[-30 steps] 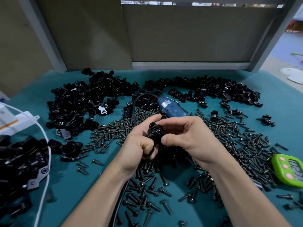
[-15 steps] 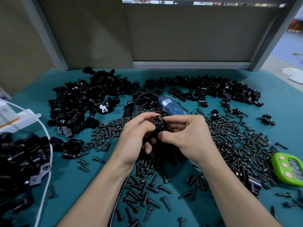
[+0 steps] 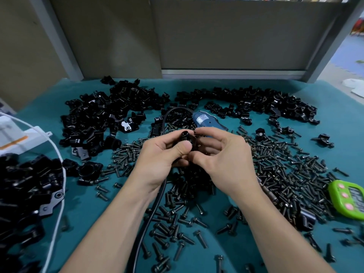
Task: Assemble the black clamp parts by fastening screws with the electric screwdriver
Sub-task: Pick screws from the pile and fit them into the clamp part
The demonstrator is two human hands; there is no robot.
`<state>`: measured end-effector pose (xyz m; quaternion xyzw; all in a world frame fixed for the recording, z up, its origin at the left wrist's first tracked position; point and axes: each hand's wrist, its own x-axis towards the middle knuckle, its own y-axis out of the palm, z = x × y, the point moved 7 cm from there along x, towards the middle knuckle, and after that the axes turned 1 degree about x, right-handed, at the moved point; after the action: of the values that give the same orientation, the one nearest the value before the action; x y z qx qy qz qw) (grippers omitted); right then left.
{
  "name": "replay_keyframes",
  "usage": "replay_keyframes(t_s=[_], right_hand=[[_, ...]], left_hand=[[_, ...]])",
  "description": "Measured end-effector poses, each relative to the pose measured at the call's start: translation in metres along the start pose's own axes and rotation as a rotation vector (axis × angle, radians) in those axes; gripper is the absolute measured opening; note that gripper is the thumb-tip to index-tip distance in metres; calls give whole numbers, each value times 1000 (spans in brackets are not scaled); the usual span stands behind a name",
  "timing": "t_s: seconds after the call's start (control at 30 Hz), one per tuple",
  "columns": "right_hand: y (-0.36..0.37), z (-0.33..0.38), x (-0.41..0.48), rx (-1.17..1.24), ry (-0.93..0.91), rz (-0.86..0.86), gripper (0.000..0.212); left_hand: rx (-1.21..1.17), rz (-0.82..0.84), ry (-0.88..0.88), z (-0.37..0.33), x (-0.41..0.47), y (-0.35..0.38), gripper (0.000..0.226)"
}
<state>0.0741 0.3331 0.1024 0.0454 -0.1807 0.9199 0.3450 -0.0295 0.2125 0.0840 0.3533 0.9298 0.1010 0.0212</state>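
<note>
My left hand [image 3: 163,158] and my right hand [image 3: 222,160] meet over the middle of the teal table, both pinching one black clamp part [image 3: 188,139]. The left thumb presses its front; the right fingertips touch its top edge. Most of the part is hidden by the fingers. The blue electric screwdriver [image 3: 206,123] lies on the table just behind my hands, its black cord [image 3: 155,205] running under my left wrist. Several loose black screws [image 3: 285,170] are scattered around and below the hands.
Piles of black clamp parts lie at the back left [image 3: 102,119], along the back right [image 3: 256,103] and at the near left [image 3: 27,186]. A green timer [image 3: 350,200] sits at the right edge. A white box [image 3: 17,138] and white cable [image 3: 59,194] are at the left.
Both hands drew closer together around the clamp part and shifted it slightly away from me; the right fingers moved from its side onto its top. The screwdriver stayed put.
</note>
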Motion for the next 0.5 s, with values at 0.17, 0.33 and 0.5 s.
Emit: replay_keyframes(t_s=[0.17,0.33,0.5], right_hand=[[5,11,3,-411,-74,125,16],[27,9,-8,-632,-21,493,15],[22,15,-16,-705,-30,610,17]], left_hand=[[-65,-257,-38,2,6,-32,19],[-77,-358,-18,0,7,-44,19],[-72,-380,-7,4,3,-50,17]])
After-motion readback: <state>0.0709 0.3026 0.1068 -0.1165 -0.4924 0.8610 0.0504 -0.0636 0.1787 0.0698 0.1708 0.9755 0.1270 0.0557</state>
